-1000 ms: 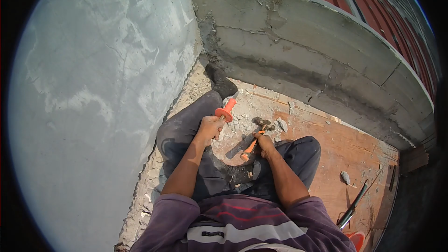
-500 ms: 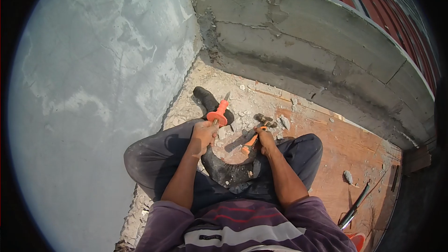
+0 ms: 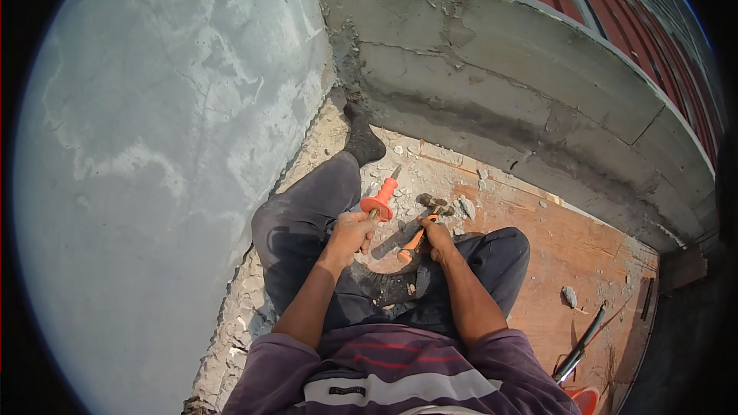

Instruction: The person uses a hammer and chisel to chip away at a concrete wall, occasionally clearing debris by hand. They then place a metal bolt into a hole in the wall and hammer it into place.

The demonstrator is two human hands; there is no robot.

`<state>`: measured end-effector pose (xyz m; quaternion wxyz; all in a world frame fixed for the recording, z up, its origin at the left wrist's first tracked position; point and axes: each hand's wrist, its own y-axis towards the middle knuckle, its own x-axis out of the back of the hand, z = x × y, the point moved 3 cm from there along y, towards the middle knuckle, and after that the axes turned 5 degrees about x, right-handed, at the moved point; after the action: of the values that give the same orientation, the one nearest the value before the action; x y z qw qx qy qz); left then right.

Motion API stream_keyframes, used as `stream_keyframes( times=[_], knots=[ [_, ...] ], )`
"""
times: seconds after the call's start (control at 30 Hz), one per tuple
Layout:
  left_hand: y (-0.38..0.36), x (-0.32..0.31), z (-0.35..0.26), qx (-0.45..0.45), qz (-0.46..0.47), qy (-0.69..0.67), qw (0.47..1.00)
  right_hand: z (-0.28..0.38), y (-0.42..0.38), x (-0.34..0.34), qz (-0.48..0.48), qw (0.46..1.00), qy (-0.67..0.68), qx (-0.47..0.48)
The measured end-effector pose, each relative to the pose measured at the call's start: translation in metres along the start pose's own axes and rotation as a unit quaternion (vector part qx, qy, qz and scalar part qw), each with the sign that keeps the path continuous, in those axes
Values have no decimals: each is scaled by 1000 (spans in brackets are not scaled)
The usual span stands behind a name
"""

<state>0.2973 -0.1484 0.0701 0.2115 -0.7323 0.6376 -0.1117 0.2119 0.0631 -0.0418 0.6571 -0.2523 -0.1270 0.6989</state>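
My left hand (image 3: 350,237) is closed round the metal end of a chisel (image 3: 380,200) with an orange-red guard and grip; its tip points up and away from me. To the right, my right hand (image 3: 437,237) grips a hammer (image 3: 411,247) with an orange and black handle, near its head (image 3: 435,204). The hammer's handle end points down and left, towards my lap. Both tools are above the rubble-strewn floor between my legs, and they do not touch each other.
A grey plastered wall (image 3: 169,154) rises on the left, a low block wall (image 3: 492,84) ahead. Broken rubble (image 3: 465,206) lies on the reddish board floor (image 3: 569,261). A black bar (image 3: 580,344) and part of a red container (image 3: 586,398) are at lower right.
My left foot has stretched forward towards the wall corner and my left knee has shifted right. My left hand and the chisel have moved slightly right. The hammer stays nearly in place.
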Motion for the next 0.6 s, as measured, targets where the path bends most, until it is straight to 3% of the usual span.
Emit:
stream_keyframes(
  times=[0.6],
  knots=[
    [-13,3,-1,26,-64,-37,997,12,-4,-1,0,1000,4,-5]
  ],
)
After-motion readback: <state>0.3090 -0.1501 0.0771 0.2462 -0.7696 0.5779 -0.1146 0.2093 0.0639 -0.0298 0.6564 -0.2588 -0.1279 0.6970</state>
